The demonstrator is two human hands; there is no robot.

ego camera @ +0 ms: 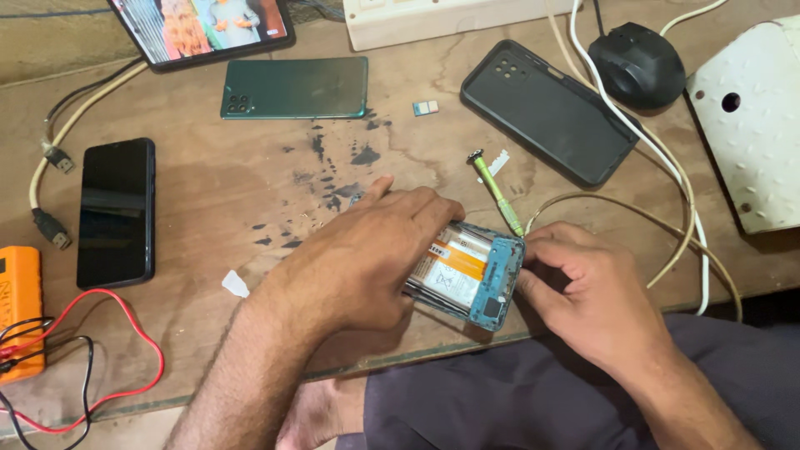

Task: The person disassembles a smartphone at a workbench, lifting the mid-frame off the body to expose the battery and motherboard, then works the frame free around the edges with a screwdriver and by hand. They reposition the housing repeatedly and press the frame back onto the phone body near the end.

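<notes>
An opened phone (471, 271) with its back removed lies near the table's front edge, showing a white and orange battery and a blue frame. My left hand (367, 250) lies over its left part, fingers pressing down on it. At its right end my right hand (583, 287) grips the blue frame, and a green-handled screwdriver (497, 193) sticks up between its fingers. The screwdriver's tip is hidden at the phone's corner.
A green back cover (296, 87), a black phone case (550, 108), a dark phone (117, 212), a tablet (204, 25) and a small card tray (425, 107) lie on the wooden table (217, 175). An orange meter (18, 312) with red and black leads sits left. White cables (667, 158) run right.
</notes>
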